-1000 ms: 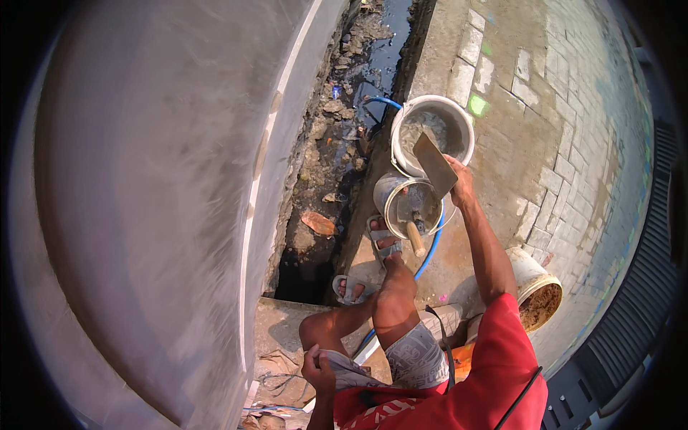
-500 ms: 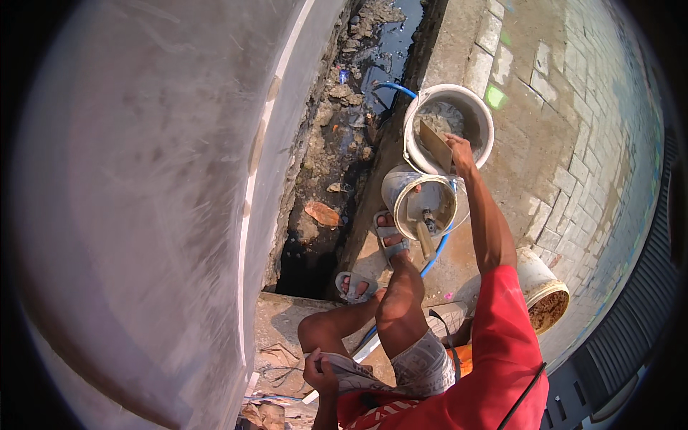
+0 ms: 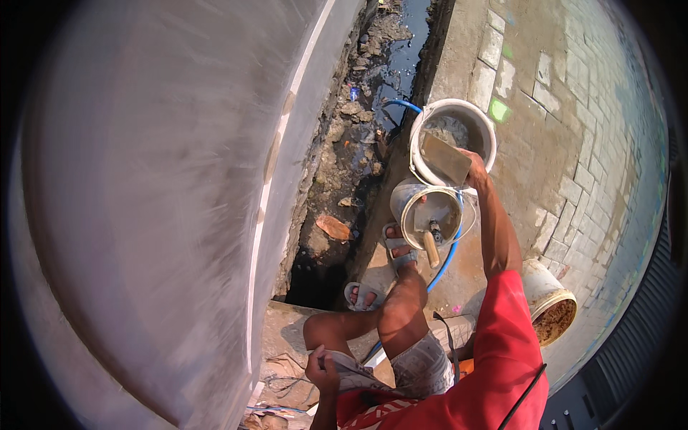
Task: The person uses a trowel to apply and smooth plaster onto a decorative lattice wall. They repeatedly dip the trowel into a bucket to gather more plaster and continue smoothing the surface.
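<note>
My right hand (image 3: 474, 168) is closed round a flat rectangular plastering trowel (image 3: 446, 159), over the near rim of a large white bucket (image 3: 489, 136). Its broad face shows and the blade slants; the handle is hidden by the hand. Wet grey mortar (image 3: 449, 129) lies inside that bucket. Against its near side stands a smaller pale bucket (image 3: 406, 233), holding another trowel whose wooden handle (image 3: 431, 249) leans over the rim. By my thigh my left hand (image 3: 322, 370) is curled closed at the hem of my patterned shorts (image 3: 423, 365); what it grips cannot be made out.
A smooth grey wall (image 3: 179, 179) rises at the left. Between it and the buckets runs a ditch with dark water (image 3: 405, 57) and rubble. A blue hose (image 3: 446, 266) passes beside the buckets. At the right, a white bucket (image 3: 539, 281) of brown material lies tipped on the paving.
The trowel in my right hand has turned from nearly edge-on to show its broad face, and lowered toward the near rim. My left hand stays by my thigh. The whole view shifted slightly.
</note>
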Available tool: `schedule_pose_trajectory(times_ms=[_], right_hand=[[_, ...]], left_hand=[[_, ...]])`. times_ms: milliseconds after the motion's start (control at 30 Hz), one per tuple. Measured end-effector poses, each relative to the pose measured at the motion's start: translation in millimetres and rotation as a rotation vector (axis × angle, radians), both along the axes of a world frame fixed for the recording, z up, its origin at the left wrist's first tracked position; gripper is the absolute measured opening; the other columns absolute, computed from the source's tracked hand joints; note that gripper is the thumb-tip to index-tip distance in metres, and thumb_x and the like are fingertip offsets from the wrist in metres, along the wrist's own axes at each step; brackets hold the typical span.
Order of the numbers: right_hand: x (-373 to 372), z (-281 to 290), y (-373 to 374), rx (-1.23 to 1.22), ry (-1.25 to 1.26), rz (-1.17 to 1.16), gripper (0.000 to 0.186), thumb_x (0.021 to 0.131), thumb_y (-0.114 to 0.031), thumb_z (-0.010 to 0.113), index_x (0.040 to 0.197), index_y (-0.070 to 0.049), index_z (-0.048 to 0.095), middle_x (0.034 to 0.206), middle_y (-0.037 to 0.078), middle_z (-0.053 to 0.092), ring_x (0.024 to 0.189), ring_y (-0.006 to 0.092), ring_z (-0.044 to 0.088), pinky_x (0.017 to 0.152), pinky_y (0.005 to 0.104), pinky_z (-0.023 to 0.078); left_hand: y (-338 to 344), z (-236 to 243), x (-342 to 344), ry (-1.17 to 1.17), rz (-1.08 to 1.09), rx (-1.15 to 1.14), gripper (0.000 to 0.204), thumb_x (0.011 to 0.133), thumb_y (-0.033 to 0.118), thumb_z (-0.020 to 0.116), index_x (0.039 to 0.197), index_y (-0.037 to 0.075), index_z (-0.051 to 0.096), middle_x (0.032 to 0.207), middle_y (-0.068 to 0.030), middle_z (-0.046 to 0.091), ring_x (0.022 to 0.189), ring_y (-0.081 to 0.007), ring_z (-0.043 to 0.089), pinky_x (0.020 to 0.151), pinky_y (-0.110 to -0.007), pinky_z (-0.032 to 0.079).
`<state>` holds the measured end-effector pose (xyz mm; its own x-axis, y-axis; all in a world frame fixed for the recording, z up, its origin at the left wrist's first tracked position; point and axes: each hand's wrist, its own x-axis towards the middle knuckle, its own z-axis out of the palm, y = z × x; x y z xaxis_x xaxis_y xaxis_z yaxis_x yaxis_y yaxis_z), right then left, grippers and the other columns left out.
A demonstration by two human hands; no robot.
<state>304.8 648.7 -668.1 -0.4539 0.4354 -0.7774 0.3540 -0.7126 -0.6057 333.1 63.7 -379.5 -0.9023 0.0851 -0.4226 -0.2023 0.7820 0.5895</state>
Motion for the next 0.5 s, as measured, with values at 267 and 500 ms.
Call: schedule_pose_trajectory(times_ms=[267, 500], right_hand=[[84, 142, -80, -0.348, 0.512, -0.245, 0.04, 0.094, -0.021, 0.054, 0.128, 0.001, 0.055, 0.123, 0.019, 0.062, 0.105, 0.0325, 0.065, 0.09, 0.0439, 0.056], [-7, 431, -220, -0.241, 0.774, 0.088, 0.058, 0.082, -0.022, 0.069, 0.13, 0.002, 0.048, 0.112, 0.011, 0.064, 0.093, 0.0203, 0.067, 0.076, 0.0341, 0.057]], left_hand=[[-31, 65, 5, -0.235, -0.006, 0.33, 0.03, 0.09, 0.006, 0.058, 0.12, 0.0, 0.06, 0.102, -0.0137, 0.069, 0.082, -0.0168, 0.066, 0.075, -0.03, 0.052], [-32, 283, -82, 0.527, -0.104, 0.275, 0.026, 0.087, 0.002, 0.061, 0.113, 0.0, 0.061, 0.101, -0.0143, 0.068, 0.085, -0.0221, 0.066, 0.079, -0.034, 0.052]])
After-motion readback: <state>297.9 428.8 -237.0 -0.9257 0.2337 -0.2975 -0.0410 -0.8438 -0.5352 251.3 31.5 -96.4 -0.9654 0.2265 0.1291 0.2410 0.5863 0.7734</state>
